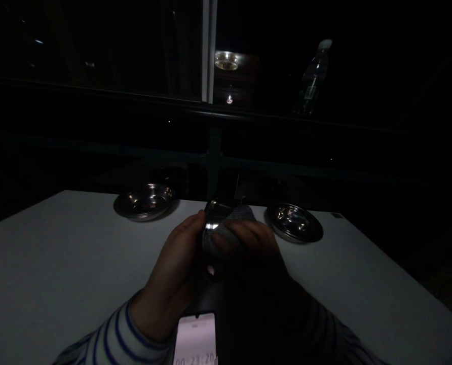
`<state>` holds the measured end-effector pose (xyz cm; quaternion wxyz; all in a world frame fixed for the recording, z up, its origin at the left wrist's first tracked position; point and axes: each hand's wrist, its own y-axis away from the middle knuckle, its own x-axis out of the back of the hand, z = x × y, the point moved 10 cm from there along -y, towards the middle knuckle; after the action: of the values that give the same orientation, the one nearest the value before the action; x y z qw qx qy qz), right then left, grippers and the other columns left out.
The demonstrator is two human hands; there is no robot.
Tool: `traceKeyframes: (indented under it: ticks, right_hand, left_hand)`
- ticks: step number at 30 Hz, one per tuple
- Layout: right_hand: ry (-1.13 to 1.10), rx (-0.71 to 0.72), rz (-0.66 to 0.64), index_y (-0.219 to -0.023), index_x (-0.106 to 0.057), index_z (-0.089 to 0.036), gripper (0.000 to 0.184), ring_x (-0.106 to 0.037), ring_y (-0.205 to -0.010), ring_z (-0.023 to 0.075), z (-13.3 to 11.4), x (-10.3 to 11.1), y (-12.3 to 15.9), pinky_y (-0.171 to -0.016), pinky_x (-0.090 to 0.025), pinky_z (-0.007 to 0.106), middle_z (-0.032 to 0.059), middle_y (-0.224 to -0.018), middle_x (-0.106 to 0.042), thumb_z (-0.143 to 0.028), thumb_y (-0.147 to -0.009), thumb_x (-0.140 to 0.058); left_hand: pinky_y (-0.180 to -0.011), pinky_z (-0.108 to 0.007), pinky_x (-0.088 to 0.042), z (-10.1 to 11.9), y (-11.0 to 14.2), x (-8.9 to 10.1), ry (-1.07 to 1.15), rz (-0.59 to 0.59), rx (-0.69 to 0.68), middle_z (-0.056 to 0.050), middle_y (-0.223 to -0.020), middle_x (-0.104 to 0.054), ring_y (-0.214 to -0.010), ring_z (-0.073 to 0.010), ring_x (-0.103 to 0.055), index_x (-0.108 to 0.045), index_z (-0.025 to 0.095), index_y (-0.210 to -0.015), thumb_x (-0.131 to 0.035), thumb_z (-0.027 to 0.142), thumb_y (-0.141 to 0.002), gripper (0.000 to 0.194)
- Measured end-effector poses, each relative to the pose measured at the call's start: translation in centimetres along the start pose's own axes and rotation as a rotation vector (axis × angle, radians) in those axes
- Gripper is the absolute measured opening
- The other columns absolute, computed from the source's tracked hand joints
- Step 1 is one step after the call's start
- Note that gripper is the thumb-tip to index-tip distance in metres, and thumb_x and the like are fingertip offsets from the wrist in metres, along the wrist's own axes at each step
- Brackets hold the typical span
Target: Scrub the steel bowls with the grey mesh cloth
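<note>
In the dim head view, a shiny metal dish (212,219) stands tilted over the middle of the table, partly hidden by my hands. My left hand (175,266) grips its left side, thumb along the edge. A grey, textured cloth (241,213) lies against the dish's surface. My right hand (254,246) is closed over this cloth, fingers bent and pressing it to the metal. Deep shadow covers the lower part of the right hand and the dish's underside.
Two metal dishes rest on the white table (77,263): one dish (144,203) at the back left, another dish (294,223) at the back right. A lit phone (195,337) showing timer digits lies near me. Beyond the table's far edge stands a plastic bottle (313,81).
</note>
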<state>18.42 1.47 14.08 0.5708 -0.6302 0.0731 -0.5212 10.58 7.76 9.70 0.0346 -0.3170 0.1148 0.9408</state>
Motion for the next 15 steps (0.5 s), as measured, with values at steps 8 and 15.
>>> traceKeyframes:
  ticks: [8,15]
  right_hand:
    - [0.051,-0.022,-0.01,-0.118,-0.051,-0.016,0.036,-0.044,-0.11,0.0228,-1.1,-0.1,-0.5,-0.092,-0.034,0.042,0.0098,-0.114,-0.056,-0.029,-0.085,-0.048]
    - [0.054,-0.104,-0.007,-0.115,-0.051,-0.016,0.033,-0.047,-0.106,0.0242,1.0,0.5,-0.7,-0.085,-0.039,0.041,0.0112,-0.113,-0.055,-0.031,-0.087,-0.044]
  left_hand:
    - [-0.053,-0.022,-0.044,-0.6,-0.2,0.6,-0.009,0.051,0.01,0.001,-0.062,-0.059,-0.053,-0.0108,-0.056,-0.058,0.014,-0.079,-0.054,0.017,-0.078,0.006]
    - [-0.053,-0.023,-0.045,0.1,0.0,0.1,-0.031,0.032,-0.031,-0.001,-0.067,-0.062,-0.056,-0.0127,-0.058,-0.059,0.014,-0.078,-0.054,0.019,-0.077,0.007]
